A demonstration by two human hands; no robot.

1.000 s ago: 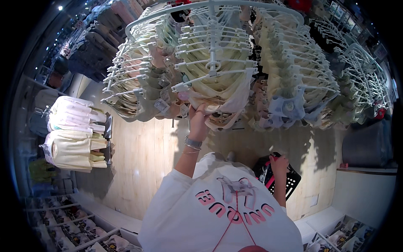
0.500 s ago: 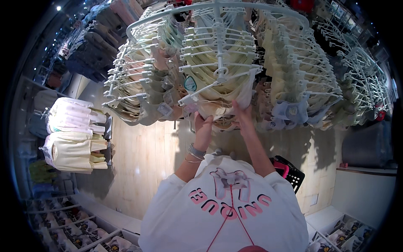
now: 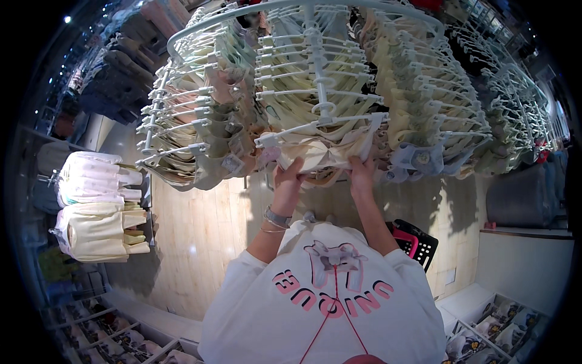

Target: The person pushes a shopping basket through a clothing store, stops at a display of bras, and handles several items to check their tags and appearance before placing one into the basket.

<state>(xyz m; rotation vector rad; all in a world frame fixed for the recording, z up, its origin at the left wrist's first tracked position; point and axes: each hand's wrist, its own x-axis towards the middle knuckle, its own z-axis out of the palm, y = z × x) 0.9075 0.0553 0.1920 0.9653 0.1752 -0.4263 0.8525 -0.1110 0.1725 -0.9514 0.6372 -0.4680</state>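
Both my hands are raised to a round rack [image 3: 315, 73] packed with pale garments on white plastic hangers. My left hand [image 3: 287, 176] grips the lower left edge of a cream garment [image 3: 318, 155] hanging at the front of the rack. My right hand [image 3: 362, 171] holds the same garment at its lower right edge. The garment hangs on a white hanger [image 3: 321, 124] whose bar runs just above my fingers. A watch and bracelets sit on my left wrist.
A black and pink shopping basket [image 3: 413, 241] stands on the wooden floor by my right side. Another rack of white and cream tops [image 3: 97, 206] stands to the left. More hanger racks [image 3: 515, 109] fill the right, and shelves with small packs run along the bottom corners.
My right hand came up from the basket near the floor and took hold of the cream garment beside my left hand. Both hands now hold its lower edge.
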